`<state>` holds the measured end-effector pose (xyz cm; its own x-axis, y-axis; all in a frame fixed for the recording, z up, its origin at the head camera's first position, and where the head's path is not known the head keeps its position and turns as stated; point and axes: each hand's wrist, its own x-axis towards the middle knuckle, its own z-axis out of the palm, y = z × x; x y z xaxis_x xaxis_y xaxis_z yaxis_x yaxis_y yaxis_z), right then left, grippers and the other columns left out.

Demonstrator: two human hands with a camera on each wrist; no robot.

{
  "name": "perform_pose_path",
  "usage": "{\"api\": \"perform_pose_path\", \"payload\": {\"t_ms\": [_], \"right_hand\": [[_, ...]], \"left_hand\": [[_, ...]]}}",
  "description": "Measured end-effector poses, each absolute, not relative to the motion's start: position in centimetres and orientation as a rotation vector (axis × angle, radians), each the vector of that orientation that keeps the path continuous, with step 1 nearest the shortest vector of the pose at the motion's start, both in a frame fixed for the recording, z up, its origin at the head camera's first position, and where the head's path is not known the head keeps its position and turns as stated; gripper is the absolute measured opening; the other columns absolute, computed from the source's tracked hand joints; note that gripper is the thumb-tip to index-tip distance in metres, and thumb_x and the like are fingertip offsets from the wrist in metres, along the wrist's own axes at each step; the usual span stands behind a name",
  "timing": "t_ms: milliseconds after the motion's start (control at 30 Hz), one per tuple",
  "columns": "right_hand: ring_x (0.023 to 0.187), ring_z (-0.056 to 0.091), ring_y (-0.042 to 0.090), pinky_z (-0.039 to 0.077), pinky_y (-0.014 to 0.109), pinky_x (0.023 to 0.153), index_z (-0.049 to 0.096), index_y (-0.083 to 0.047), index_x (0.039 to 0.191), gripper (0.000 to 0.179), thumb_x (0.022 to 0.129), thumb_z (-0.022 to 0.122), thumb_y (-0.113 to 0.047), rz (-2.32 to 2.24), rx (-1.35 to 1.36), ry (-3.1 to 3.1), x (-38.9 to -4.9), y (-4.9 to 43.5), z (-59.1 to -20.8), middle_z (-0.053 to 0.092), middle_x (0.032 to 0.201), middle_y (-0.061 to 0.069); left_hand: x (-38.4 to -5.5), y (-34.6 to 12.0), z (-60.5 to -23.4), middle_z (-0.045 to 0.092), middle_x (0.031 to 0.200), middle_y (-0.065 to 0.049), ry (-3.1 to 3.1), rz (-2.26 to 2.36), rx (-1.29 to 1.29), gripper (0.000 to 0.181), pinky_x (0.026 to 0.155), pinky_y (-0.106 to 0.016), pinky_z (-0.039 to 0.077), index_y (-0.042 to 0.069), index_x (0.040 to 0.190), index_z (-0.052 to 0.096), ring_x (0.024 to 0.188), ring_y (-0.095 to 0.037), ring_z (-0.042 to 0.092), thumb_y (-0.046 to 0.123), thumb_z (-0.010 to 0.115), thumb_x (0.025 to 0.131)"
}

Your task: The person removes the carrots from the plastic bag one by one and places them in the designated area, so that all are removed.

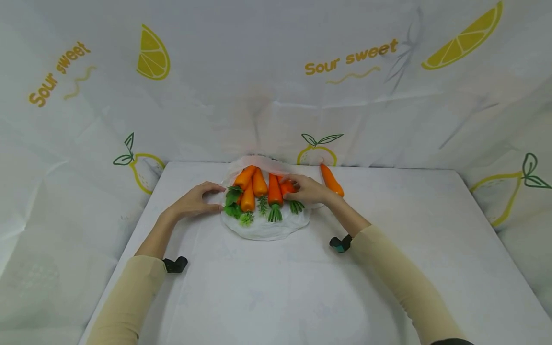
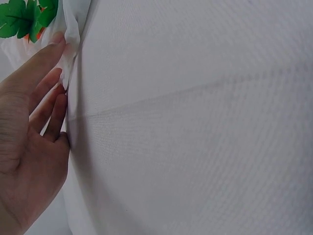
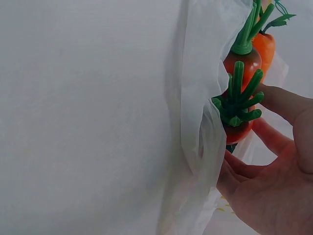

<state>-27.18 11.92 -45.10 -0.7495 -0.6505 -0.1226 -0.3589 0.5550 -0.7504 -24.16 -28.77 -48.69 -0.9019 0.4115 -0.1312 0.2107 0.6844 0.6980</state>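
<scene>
Several toy carrots with green tops lie in a white bag [image 1: 267, 230] of thin, see-through material. Some are orange [image 1: 247, 199], and two are redder with thick green stems. Over the rightmost red carrot [image 3: 239, 132] my right hand [image 1: 308, 188] has its thumb and fingers to either side, gripping it. At the bag's left edge my left hand [image 1: 195, 199] touches the material with its thumb tip, the fingers loosely bent and apart. Green leaves [image 2: 29, 19] show just beyond that thumb.
One more orange carrot [image 1: 331, 180] lies outside the bag, beyond the right forearm. A white cloth covers the table [image 1: 276, 287], and a lemon-printed curtain [image 1: 241, 72] hangs at its back edge. Each wrist carries a small black camera [image 1: 175, 265].
</scene>
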Motion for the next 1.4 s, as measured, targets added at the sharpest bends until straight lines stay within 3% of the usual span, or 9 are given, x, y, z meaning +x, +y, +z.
{"api": "perform_pose_path", "payload": {"t_ms": [367, 900, 1400], "right_hand": [[0.144, 0.056, 0.049, 0.05, 0.06, 0.121, 0.055, -0.004, 0.153, 0.058, 0.1, 0.077, -0.015, -1.008, -0.794, 2.41, -27.2, 11.8, -45.1, 0.055, 0.157, 0.026], [0.141, 0.059, 0.047, 0.05, 0.06, 0.121, 0.065, -0.004, 0.141, 0.046, 0.098, 0.079, -0.01, -1.156, -0.738, 2.378, -26.7, 12.1, -45.3, 0.058, 0.156, 0.026], [0.142, 0.059, 0.046, 0.052, 0.058, 0.12, 0.062, -0.006, 0.141, 0.045, 0.1, 0.078, -0.015, -1.168, -0.747, 2.351, -25.4, 12.8, -44.2, 0.059, 0.155, 0.022]], "left_hand": [[-24.1, -28.7, -48.9, 0.06, 0.152, -0.018, 2.624, 1.039, 0.505, 0.061, 0.129, -0.062, 0.038, 0.012, 0.148, 0.064, 0.144, -0.039, 0.053, 0.027, 0.086, 0.094], [-24.0, -28.7, -48.7, 0.06, 0.152, -0.019, 2.619, 1.056, 0.507, 0.06, 0.13, -0.063, 0.036, 0.011, 0.148, 0.064, 0.145, -0.04, 0.053, 0.026, 0.086, 0.094], [-24.0, -28.7, -48.7, 0.06, 0.152, -0.019, 2.621, 1.054, 0.512, 0.06, 0.13, -0.063, 0.036, 0.01, 0.148, 0.064, 0.145, -0.04, 0.053, 0.026, 0.086, 0.094]]}}
